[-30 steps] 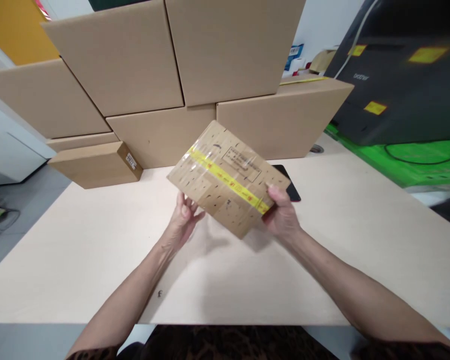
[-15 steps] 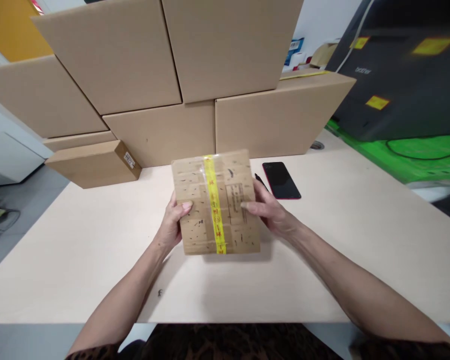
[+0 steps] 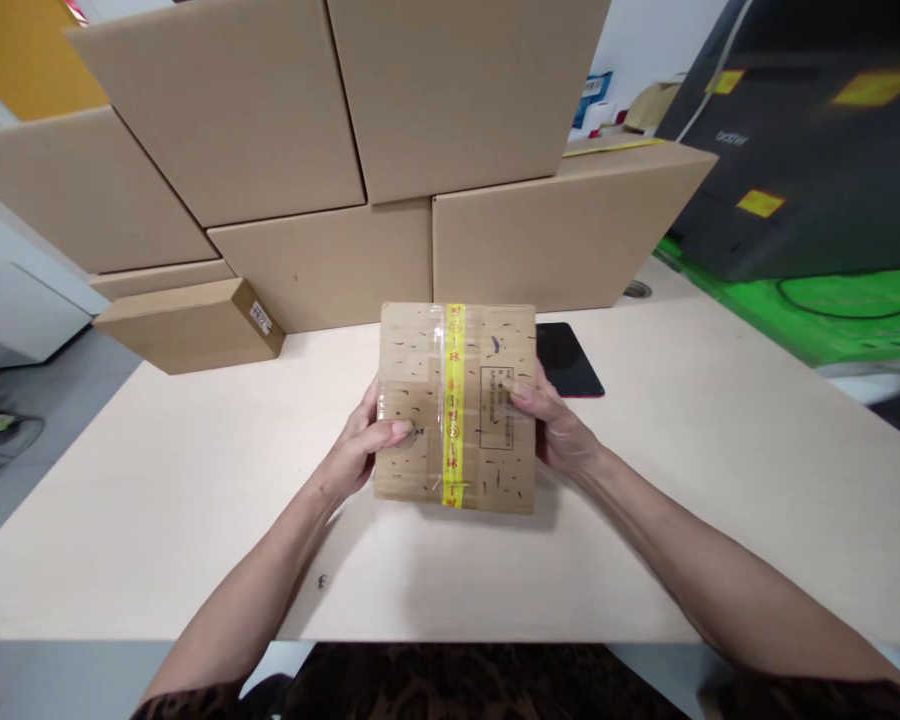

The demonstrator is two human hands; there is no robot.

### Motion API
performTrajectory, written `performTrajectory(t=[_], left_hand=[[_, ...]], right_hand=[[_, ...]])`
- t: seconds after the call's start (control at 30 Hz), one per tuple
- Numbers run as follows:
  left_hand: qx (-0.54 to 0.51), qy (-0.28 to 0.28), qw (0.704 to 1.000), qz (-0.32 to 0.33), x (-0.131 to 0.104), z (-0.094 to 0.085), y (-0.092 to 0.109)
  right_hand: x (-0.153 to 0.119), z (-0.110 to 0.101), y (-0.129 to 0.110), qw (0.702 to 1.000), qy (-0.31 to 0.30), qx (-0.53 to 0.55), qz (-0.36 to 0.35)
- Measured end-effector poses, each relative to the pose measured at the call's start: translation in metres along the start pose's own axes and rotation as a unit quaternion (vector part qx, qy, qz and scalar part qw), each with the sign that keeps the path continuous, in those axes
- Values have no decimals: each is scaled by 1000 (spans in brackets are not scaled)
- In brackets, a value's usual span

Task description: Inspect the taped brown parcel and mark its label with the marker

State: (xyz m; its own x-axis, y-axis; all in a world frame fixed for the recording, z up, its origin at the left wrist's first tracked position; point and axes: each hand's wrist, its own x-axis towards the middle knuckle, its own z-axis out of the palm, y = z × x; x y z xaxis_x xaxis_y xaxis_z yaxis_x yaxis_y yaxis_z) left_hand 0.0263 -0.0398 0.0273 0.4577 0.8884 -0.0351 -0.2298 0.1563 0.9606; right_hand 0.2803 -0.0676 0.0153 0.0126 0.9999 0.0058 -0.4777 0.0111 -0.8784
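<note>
Grasping a taped cardboard box (image 3: 412, 350) by opposite sides in left hand (image 3: 354, 452) and right hand (image 3: 568, 436), directly between the two and about equally near each, over a pale table (image 3: 195, 520), with nearly square face and no clear long axis.

Taped box (image 3: 456, 408): turned from slanting to square with bench's (image 3: 195, 500) near edge, then slightly rightward | left hand (image 3: 356, 450): thumb now atop it | right hand (image 3: 562, 430): from corner to side | phone (image 3: 574, 362): partly covered again | pen: now hidden
</note>
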Motion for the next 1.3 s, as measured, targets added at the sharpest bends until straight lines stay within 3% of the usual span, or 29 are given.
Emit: performTrajectory(t=[0.17, 0.3, 0.57, 0.73, 0.83, 1.07, 1.2, 1.3], left_hand=[[12, -27, 999, 12, -1, -4, -3], [-12, -25, 1000, 13, 0, -4, -1], [-33, 60, 995, 77, -4, 5, 12], [-20, 46, 995, 85, -4, 2, 7], [-32, 37, 997, 65, -6, 2, 9], [-76, 133, 984, 96, -6, 6, 19], [-76, 220, 962, 141, 2, -3, 18], [-58, 239, 958, 149, 8, -13, 16]], right_hand=[[-4, 3, -5, 1000, 20, -6, -19], [-7, 4, -9, 1000, -3, -12, -24], [-13, 7, -3, 994, -97, -36, -37], [-13, 7, -8, 998, -54, -28, -12], [-12, 5, -11, 996, -79, -23, 21], [-15, 9, -3, 991, -127, -7, 38], [-13, 7, 4, 983, -169, -23, 71], [-10, 5, 11, 985, -160, -19, 66]])
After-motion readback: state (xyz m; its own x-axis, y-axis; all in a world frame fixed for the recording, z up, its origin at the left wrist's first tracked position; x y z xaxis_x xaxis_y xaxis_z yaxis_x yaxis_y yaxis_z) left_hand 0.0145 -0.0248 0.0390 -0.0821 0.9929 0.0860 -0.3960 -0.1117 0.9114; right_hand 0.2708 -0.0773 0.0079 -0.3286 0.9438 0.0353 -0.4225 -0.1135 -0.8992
